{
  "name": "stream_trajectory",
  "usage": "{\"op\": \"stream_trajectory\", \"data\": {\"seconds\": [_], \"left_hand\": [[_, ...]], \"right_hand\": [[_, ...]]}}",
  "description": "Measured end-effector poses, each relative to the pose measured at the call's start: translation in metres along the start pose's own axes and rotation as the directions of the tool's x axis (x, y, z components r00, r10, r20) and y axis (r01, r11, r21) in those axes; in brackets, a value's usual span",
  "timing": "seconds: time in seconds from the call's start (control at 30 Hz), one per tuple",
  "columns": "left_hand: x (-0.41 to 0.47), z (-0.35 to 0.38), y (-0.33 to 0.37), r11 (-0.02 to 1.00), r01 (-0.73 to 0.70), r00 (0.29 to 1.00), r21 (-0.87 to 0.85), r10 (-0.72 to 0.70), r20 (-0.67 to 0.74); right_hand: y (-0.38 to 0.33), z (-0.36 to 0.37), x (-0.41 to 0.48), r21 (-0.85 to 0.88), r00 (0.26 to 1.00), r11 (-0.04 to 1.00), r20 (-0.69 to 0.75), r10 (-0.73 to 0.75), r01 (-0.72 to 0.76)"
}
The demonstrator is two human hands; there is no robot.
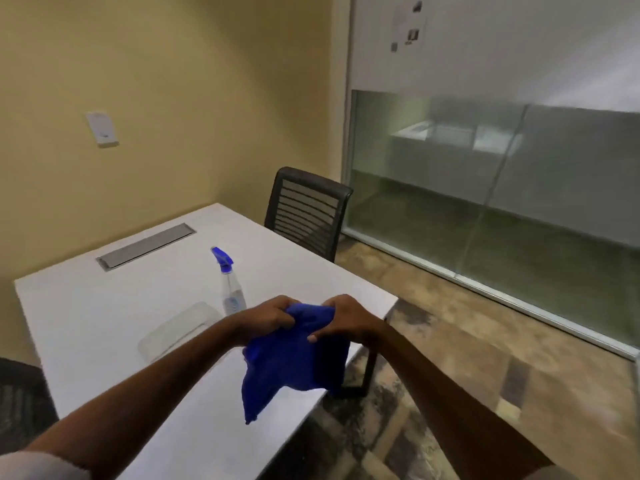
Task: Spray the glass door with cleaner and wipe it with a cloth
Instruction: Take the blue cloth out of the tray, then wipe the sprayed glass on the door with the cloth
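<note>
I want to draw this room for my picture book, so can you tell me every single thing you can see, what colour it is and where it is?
cloth: one, blue, held above the table's near edge
spray bottle: one, clear with a blue top, upright on the table
table: one, white, by the yellow wall
clear tray: one, see-through, on the table left of the bottle
cable flap: one, grey, in the tabletop's far side
chair: one, black, behind the table
second chair: one, dark, bottom left edge
glass wall: one, frosted above, on the right
papers: a few, white, on the frosted part
wall plate: one, white, on the yellow wall
left hand: gripping the cloth
right hand: gripping the cloth
</note>
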State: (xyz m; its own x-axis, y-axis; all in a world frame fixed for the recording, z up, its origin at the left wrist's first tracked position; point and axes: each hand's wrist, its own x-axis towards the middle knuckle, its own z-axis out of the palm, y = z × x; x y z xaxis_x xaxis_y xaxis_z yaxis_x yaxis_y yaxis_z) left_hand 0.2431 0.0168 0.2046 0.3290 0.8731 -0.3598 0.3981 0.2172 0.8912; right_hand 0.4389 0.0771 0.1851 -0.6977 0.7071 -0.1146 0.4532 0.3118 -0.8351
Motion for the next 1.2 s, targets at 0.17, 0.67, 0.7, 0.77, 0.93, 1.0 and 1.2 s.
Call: {"op": "stream_trajectory", "data": {"seconds": [0.17,0.67,0.7,0.77,0.93,1.0,1.2], "left_hand": [[0.013,0.08,0.041,0.98,-0.114,0.979,-0.163,0.138,0.148],[-0.02,0.365,0.146,0.944,-0.137,0.6,-0.302,0.321,0.733],[-0.027,0.381,0.149,0.949,-0.17,0.56,-0.265,0.314,0.767],[-0.046,0.415,0.154,0.948,-0.247,0.485,-0.199,0.299,0.822],[-0.107,0.502,0.174,0.888,-0.432,0.198,-0.16,0.266,0.943],[-0.14,0.536,0.182,0.858,-0.48,0.091,-0.182,0.255,0.963],[-0.229,0.649,0.19,0.763,-0.582,-0.145,-0.282,0.244,0.959]], "right_hand": [[0.011,-0.037,-0.127,0.253,0.962,0.96,-0.208,0.178,-0.123],[-0.012,0.034,-0.484,0.69,0.411,0.697,-0.702,0.581,0.193],[-0.021,0.048,-0.502,0.676,0.326,0.706,-0.73,0.601,0.212],[-0.037,0.077,-0.535,0.652,0.151,0.708,-0.755,0.638,0.272],[-0.077,0.151,-0.612,0.583,-0.159,0.723,-0.727,0.668,0.37],[-0.096,0.177,-0.641,0.546,-0.262,0.755,-0.717,0.646,0.363],[-0.158,0.241,-0.72,0.47,-0.51,0.795,-0.61,0.607,0.384]]}}
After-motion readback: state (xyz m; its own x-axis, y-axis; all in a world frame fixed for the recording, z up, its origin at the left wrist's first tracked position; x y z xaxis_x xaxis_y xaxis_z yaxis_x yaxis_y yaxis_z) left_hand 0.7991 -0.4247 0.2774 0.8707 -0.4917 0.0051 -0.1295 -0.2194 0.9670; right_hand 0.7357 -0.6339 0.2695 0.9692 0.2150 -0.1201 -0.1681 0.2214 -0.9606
